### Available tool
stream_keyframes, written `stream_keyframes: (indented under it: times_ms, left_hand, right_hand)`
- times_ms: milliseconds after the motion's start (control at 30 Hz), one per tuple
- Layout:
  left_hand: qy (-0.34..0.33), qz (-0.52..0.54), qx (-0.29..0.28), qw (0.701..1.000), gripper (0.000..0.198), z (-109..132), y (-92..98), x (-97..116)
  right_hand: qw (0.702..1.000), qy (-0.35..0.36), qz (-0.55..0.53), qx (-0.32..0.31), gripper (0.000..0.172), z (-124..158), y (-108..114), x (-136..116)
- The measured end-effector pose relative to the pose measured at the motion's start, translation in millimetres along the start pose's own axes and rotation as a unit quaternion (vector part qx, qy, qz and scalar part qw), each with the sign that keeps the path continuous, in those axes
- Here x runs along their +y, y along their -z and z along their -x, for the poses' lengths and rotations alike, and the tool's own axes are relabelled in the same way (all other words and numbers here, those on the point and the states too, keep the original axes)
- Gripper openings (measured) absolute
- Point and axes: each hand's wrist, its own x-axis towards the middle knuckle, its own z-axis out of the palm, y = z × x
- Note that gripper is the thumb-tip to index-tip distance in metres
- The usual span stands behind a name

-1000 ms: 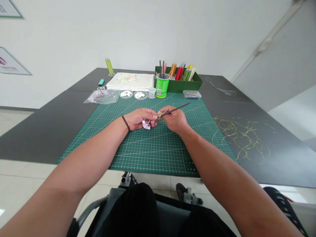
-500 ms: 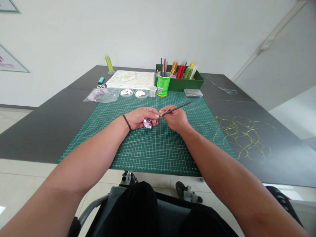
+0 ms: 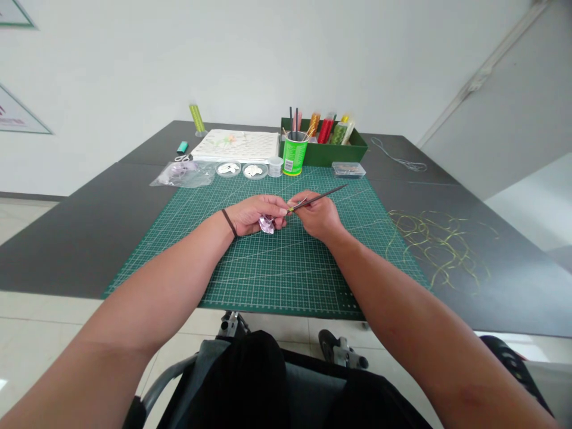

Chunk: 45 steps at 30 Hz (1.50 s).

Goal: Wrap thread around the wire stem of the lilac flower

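Above the green cutting mat (image 3: 281, 280), my left hand (image 3: 257, 211) and my right hand (image 3: 319, 214) are close together, fingers closed. A thin dark stick (image 3: 330, 192) slants up to the right from my left fingertips, passing across my right fingers. My left thumb and fingers pinch its lower end, where a small yellow-green band shows. A shiny pale purple petal-shaped piece (image 3: 267, 224) hangs under my left hand; whether it joins the stick is hidden. My right hand grips along the stick's middle. A thin silvery bit beside the right fingers is too small to name.
Loose yellow-green cord (image 3: 438, 241) lies tangled at the right. Behind the mat stand a green can with sticks (image 3: 294, 158), a dark green box (image 3: 324, 156), a small clear case (image 3: 348, 170), dishes of white pieces (image 3: 255, 171) and a plastic bag (image 3: 187, 174).
Both hands keep their hold on the stick in nearly the same place. The camera view has shifted very slightly; little else differs.
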Motion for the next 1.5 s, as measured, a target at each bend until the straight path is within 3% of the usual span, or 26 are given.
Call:
stream_keyframes:
  times_ms: [1233,1367,1400,1500]
  left_hand:
    - [0.008,0.000,0.012,1.000,0.020,0,1.4,1]
    - [-0.004,0.014,0.005,1.000,0.019,0,0.1,0]
    - [-0.008,0.019,0.003,1.000,0.018,0,0.0,-1]
    - [-0.016,0.027,-0.004,0.999,0.019,0,0.2,-2]
  right_hand:
    - [0.995,-0.008,-0.095,0.018,0.017,-5,-6,9]
    - [0.995,-0.012,-0.090,0.042,0.017,-4,-8,9]
    - [0.995,-0.011,-0.084,0.051,0.022,-4,-8,9]
    - [0.995,0.000,-0.060,0.075,0.060,-4,-8,6]
